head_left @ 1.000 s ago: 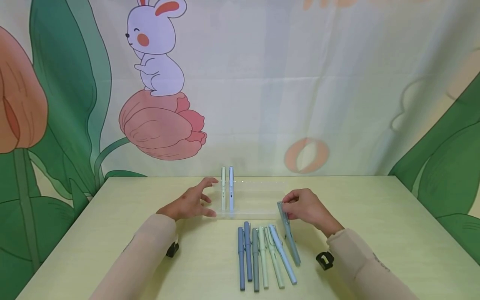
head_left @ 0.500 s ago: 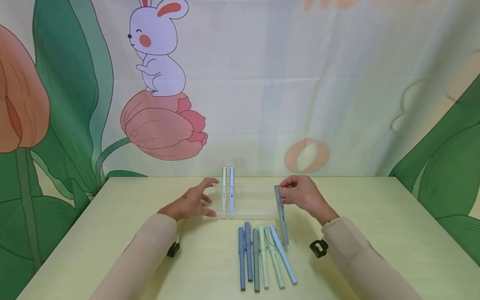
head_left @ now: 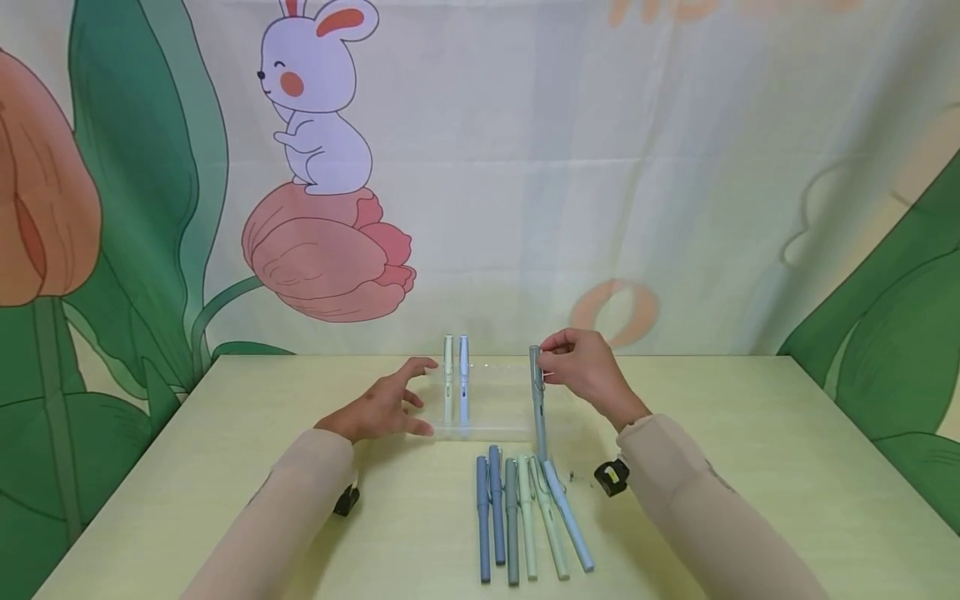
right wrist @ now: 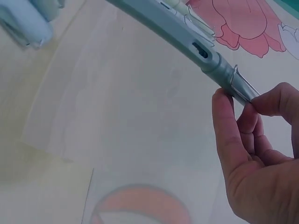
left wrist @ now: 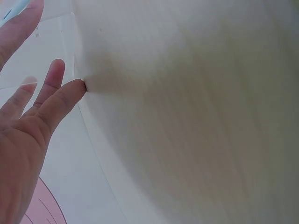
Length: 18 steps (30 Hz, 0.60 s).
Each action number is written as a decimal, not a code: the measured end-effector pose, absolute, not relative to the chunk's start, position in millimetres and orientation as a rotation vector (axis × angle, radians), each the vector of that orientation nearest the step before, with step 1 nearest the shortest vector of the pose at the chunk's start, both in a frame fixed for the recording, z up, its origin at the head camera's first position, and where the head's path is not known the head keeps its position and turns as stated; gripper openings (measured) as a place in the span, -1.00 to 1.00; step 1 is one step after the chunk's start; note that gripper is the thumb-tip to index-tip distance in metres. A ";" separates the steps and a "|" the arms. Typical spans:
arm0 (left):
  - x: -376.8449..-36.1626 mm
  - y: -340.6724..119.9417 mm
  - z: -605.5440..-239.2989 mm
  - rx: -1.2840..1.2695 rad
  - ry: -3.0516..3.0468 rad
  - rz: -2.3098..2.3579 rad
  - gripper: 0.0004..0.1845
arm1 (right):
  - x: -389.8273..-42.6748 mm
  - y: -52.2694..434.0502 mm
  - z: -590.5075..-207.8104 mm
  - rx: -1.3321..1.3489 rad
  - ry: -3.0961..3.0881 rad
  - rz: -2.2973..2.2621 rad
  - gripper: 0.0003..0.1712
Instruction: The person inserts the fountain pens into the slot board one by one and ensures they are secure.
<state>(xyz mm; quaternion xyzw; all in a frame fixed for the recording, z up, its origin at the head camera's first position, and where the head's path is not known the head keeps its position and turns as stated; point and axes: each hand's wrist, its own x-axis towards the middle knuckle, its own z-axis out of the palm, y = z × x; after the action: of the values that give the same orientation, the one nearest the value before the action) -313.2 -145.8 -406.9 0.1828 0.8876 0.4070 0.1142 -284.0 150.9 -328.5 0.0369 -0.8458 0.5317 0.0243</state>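
My right hand (head_left: 588, 371) pinches a grey-green pen (head_left: 538, 404) by its capped end, between thumb and fingers near the metal clip. The pen hangs nearly upright in front of the right part of a clear plastic pen rack (head_left: 495, 433). Its lower end overlaps the loose pens in the head view. In the right wrist view the held pen (right wrist: 177, 35) shows a small slot in its barrel. My left hand (head_left: 378, 408) is spread at the rack's left end, thumb by the front corner, forefinger by the back. A whitish-green pen (head_left: 448, 383) and a pale blue pen (head_left: 463, 383) rest side by side in the rack.
Several pens lie in a row in front of the rack: dark blue pens (head_left: 482, 517), a dark green pen (head_left: 512, 521), light green pens (head_left: 528, 517) and a light blue pen (head_left: 568, 517). A printed cloth (head_left: 480, 208) hangs behind the table (head_left: 262, 417).
My right hand has moved left and away from me, lifting the grey-green pen from the right end toward the rack's middle and turning it more upright. The left hand stays put.
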 end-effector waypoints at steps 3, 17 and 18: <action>-313.3 -145.6 -407.5 0.538 2.607 1.193 0.04 | -289.3 144.4 -325.2 0.108 -2.589 1.650 -0.81; -313.8 -146.9 -408.7 0.557 2.618 1.193 0.02 | -311.1 116.3 -315.9 0.064 -2.499 1.684 -0.81; -313.9 -147.0 -408.7 0.557 2.618 1.193 0.02 | -312.3 114.2 -316.5 0.060 -2.497 1.683 -0.81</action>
<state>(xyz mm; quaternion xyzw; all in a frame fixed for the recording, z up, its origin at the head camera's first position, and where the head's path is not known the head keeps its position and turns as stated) -313.9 -147.0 -408.7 0.1889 0.8885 0.4047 0.1053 -312.3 114.2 -316.5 0.0198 -0.8273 0.5576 0.0648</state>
